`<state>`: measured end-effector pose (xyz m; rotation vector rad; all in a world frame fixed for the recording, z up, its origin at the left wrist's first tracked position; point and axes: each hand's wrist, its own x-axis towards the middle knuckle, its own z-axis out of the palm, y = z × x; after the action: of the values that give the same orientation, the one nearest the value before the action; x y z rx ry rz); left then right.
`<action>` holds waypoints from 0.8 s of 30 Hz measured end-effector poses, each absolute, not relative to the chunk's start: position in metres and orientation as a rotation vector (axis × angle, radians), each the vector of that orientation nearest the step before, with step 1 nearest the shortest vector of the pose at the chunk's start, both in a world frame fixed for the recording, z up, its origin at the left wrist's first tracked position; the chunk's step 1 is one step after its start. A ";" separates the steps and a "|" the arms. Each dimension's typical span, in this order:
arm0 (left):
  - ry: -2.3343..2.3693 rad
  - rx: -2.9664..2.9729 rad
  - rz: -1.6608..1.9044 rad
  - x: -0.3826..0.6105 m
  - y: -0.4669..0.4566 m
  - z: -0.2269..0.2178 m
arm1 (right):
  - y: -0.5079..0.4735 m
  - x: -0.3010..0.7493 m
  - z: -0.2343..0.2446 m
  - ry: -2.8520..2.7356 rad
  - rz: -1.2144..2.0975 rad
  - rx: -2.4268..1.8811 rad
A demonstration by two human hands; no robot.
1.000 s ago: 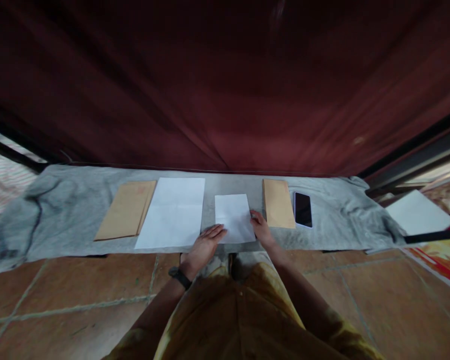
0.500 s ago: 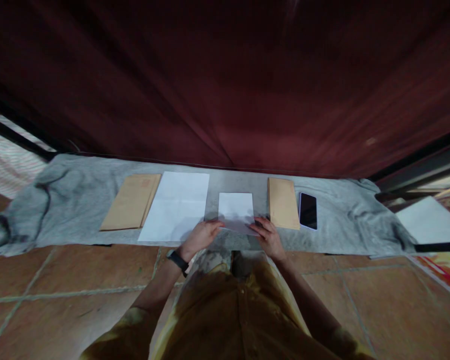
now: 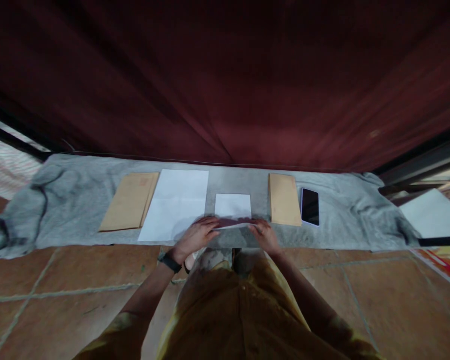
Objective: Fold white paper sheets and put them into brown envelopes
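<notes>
A small white sheet of paper [image 3: 233,205] lies in front of me, its near edge lifted and bent over toward the far side. At the left end of that edge, my left hand [image 3: 199,234], with a dark watch [image 3: 170,262] on its wrist, is closed on the paper. My right hand [image 3: 264,235] grips the right end the same way. Left of it lies a larger white sheet [image 3: 178,202], close to my left hand's fingers. Brown envelopes [image 3: 129,202] rest farther left. Another brown envelope stack [image 3: 285,200] is just beyond my right hand.
A phone [image 3: 310,207] with a dark screen lies right of the envelopes. Grey cloth [image 3: 345,215] covers the narrow bench, rumpled at both ends. A dark red curtain [image 3: 225,100] hangs behind it. Tiled floor [image 3: 90,280] shows below, and a white sheet [image 3: 433,215] sits at far right.
The near edge of the small paper has been raised and folded away from me, so less of its flat surface shows. Both hands moved with it, fingers turning inward.
</notes>
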<state>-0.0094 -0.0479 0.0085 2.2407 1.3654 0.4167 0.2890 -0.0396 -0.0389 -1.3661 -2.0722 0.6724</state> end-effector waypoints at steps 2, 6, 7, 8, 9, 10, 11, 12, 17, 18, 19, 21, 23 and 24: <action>1.406 2.155 0.419 -0.009 -0.041 0.009 | -0.035 0.285 -0.040 -2.045 0.633 -1.494; 1.533 1.930 0.477 -0.002 -0.029 0.011 | -0.023 0.276 -0.039 -1.976 0.628 -1.605; 1.580 1.890 0.503 0.001 -0.027 0.011 | -0.020 0.274 -0.038 -1.961 0.634 -1.625; 1.633 1.861 0.526 0.005 -0.026 0.010 | -0.017 0.272 -0.037 -1.948 0.639 -1.652; 1.692 1.842 0.538 0.009 -0.026 0.008 | -0.015 0.270 -0.036 -1.938 0.641 -1.685; 1.754 1.828 0.540 0.014 -0.025 0.007 | -0.012 0.268 -0.035 -1.928 0.638 -1.721; 1.814 1.817 0.536 0.018 -0.025 0.005 | -0.011 0.266 -0.034 -1.922 0.632 -1.755; 1.867 1.809 0.534 0.022 -0.025 0.003 | -0.009 0.265 -0.033 -1.922 0.621 -1.781; 2.051 1.855 0.521 0.037 -0.022 0.000 | -0.002 0.258 -0.030 -1.974 0.492 -1.877; 2.082 1.868 0.490 0.039 -0.021 0.001 | 0.000 0.257 -0.029 -1.985 0.459 -1.900; 2.108 1.875 0.453 0.041 -0.018 0.001 | 0.001 0.257 -0.028 -2.000 0.426 -1.920; 2.151 1.861 0.387 0.043 -0.014 0.002 | 0.005 0.255 -0.025 -2.038 0.374 -1.951; 2.181 1.827 0.358 0.045 -0.010 0.001 | 0.009 0.252 -0.022 -2.080 0.343 -1.983; 2.197 1.809 0.358 0.046 -0.009 0.000 | 0.010 0.251 -0.021 -2.098 0.332 -1.999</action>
<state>0.0460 -0.0092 0.0004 1.8087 2.1972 0.3584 0.2510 0.0104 -0.0207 -1.9994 -2.0982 0.3322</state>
